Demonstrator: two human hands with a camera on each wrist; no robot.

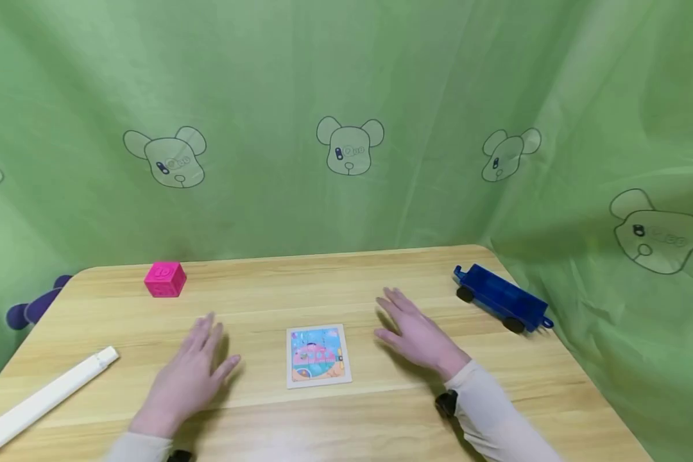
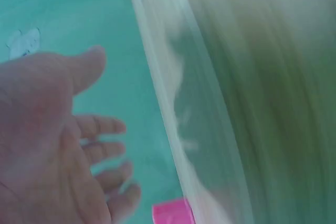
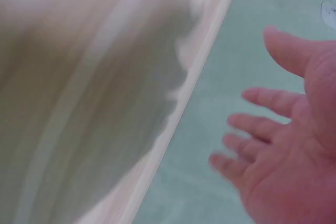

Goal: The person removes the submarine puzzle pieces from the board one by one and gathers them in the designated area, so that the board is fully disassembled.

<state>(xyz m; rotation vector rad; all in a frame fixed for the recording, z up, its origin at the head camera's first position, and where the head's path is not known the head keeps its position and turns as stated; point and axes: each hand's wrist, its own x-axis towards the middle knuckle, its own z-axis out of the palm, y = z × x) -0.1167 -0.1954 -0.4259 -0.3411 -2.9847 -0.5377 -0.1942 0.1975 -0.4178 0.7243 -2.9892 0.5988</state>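
Note:
Above the wooden table, my left hand point(image 1: 186, 378) has its fingers extended and thumb spread, holding nothing. Between the two hands a small square picture puzzle point(image 1: 319, 355) with a pale frame and a pink and blue sea scene lies flat. My right hand point(image 1: 418, 333) is to the right of it, fingers stretched out and nothing in the palm. Each wrist view shows bare fingers: the left hand's fingers point(image 2: 105, 153) and the right hand's fingers point(image 3: 254, 129) touch no object. A pink block point(image 1: 165, 280) with raised marks sits beyond the left hand, near the back edge.
A blue toy wagon point(image 1: 501, 298) with black wheels stands at the table's right edge. A white tube point(image 1: 40, 404) lies at the left front. Something purple point(image 1: 39, 308) shows beyond the left edge. Green curtains point(image 1: 346, 212) with bear drawings hang behind and to the right.

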